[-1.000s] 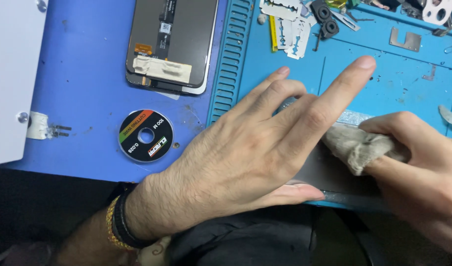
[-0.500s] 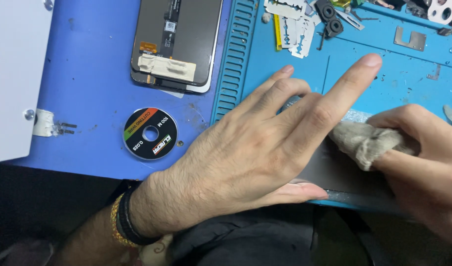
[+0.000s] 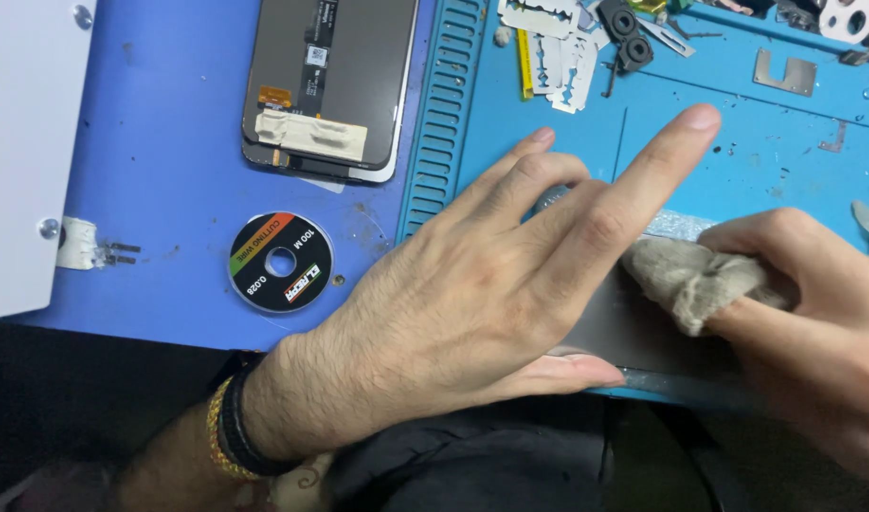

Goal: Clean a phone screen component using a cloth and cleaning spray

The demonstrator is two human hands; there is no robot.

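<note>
The left hand lies flat, palm down, fingers spread, pressing on a grey panel at the near edge of the light blue mat. Its index finger points up and away, lifted off the mat; the thumb rests along the panel's near edge. It grips nothing. A dark band and a gold one circle its wrist.

The right hand is closed on a wad of beige cloth, fingers bunched round it, and presses the cloth onto the panel just beside the left index finger.

Most of the panel is hidden under the 2 hands; only a grey strip shows between them.

To the left, on the darker blue mat, a phone screen lies back side up, with a round black spool near it. A white box sits at the far left. Razor blades and small metal parts lie along the top of the light mat.
</note>
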